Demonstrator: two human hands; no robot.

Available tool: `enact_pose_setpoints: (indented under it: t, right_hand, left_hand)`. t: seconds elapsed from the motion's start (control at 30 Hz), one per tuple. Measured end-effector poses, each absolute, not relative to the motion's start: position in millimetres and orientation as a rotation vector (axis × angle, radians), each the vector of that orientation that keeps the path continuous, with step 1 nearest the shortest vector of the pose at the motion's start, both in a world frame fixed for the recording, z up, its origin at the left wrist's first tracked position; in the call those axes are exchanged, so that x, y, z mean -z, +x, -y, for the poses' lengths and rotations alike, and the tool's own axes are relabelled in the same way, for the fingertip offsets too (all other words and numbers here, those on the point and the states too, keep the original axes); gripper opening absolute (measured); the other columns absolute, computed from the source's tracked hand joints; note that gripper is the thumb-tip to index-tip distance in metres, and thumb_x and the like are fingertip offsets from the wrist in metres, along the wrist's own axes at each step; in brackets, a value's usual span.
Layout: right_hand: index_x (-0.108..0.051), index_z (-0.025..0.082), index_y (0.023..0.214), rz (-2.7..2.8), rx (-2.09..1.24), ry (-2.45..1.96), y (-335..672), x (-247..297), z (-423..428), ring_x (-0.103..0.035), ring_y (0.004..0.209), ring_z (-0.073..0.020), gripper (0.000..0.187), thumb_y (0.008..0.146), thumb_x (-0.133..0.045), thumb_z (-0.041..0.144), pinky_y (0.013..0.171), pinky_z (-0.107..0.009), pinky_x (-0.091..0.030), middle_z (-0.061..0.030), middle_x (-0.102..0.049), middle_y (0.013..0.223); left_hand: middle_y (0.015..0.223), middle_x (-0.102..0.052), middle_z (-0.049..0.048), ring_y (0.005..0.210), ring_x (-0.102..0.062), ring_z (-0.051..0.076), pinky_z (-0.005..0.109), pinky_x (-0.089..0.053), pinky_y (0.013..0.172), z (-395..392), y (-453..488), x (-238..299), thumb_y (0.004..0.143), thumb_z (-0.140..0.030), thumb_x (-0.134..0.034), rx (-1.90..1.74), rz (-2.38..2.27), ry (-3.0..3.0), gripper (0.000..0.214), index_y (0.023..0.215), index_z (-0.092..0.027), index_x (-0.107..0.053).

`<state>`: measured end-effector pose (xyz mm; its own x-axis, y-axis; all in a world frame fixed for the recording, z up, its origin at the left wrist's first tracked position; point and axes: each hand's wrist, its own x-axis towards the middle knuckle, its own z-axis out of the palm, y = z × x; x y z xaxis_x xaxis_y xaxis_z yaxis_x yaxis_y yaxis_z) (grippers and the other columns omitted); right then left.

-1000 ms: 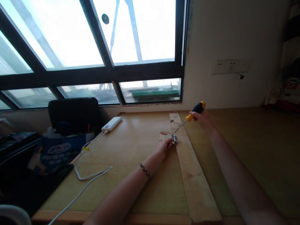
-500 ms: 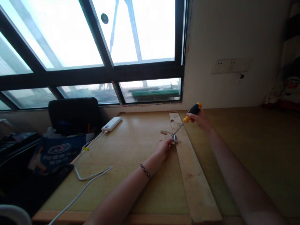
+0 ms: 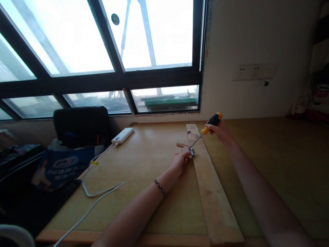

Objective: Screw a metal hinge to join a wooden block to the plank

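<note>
My right hand (image 3: 219, 131) grips a screwdriver (image 3: 208, 126) with a black and yellow handle. Its metal shaft slants down and left to a small metal fitting (image 3: 191, 151) at the left edge of a long wooden plank (image 3: 210, 192). My left hand (image 3: 180, 160) is pinched on that fitting and on a small wooden piece (image 3: 181, 147) beside it. The plank lies flat on the wooden table (image 3: 144, 164) and runs from the wall toward me. A beaded bracelet (image 3: 159, 187) circles my left wrist.
A white power bank (image 3: 122, 135) lies at the back of the table, its white cable (image 3: 95, 195) looping toward the front left edge. A black chair (image 3: 81, 125) and a blue printed bag (image 3: 61, 166) stand left of the table. Wall sockets (image 3: 253, 72) sit on the right wall.
The screwdriver handle has swung slightly left and higher than a second ago, the tip staying on the fitting. My left hand has stayed in place.
</note>
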<state>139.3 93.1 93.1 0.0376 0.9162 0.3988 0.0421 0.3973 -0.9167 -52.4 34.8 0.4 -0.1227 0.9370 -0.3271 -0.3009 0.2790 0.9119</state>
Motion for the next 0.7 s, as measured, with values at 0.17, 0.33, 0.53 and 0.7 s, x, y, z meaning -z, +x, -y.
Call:
enact_pose_setpoints:
  t: [0.17, 0.33, 0.53, 0.7]
  right_hand:
    - [-0.059, 0.014, 0.069, 1.397, -0.861, -0.94, 140.4, -95.6, -89.7, -0.042, 0.04, -0.0074, 0.022, 0.059, -0.068, 0.032, 0.038, -0.021, -0.033, 0.0011, -0.053, 0.051]
    - [-0.062, 0.013, 0.071, 1.482, -0.932, -0.924, 139.7, -99.4, -85.8, -0.046, 0.05, -0.0079, 0.025, 0.055, -0.072, 0.029, 0.043, -0.021, -0.035, -0.0049, -0.063, 0.069]
    - [-0.06, 0.013, 0.074, 1.402, -0.954, -0.822, 138.0, -100.2, -86.3, -0.043, 0.046, -0.0061, 0.024, 0.058, -0.068, 0.03, 0.04, -0.02, -0.033, -0.0073, -0.066, 0.078]
    - [-0.058, 0.012, 0.074, 1.43, -0.967, -0.866, 140.6, -101.1, -85.2, -0.047, 0.046, -0.0071, 0.023, 0.061, -0.065, 0.03, 0.039, -0.02, -0.034, -0.0078, -0.066, 0.075]
  left_hand:
    - [0.047, -0.048, -0.0025, 0.038, -0.037, 0.003, 0.016, -0.022, 0.037, -34.0, -53.2, -0.8, 0.057, -0.017, -0.069, -1.185, -1.242, 0.685, 0.02, 0.053, -0.012, -0.051]
    - [0.047, -0.049, -0.0021, 0.039, -0.037, 0.003, 0.017, -0.023, 0.039, -32.7, -53.3, -3.3, 0.058, -0.017, -0.068, -1.176, -1.254, 0.691, 0.017, 0.054, -0.012, -0.052]
    - [0.048, -0.05, -0.0017, 0.04, -0.037, 0.003, 0.017, -0.024, 0.039, -35.6, -53.6, 0.8, 0.057, -0.019, -0.069, -1.166, -1.238, 0.693, 0.017, 0.056, -0.012, -0.053]
    - [0.053, -0.054, -0.0011, 0.04, -0.041, 0.003, 0.014, -0.027, 0.039, -37.7, -53.8, 2.9, 0.056, -0.014, -0.067, -1.204, -1.197, 0.691, 0.014, 0.062, -0.011, -0.055]
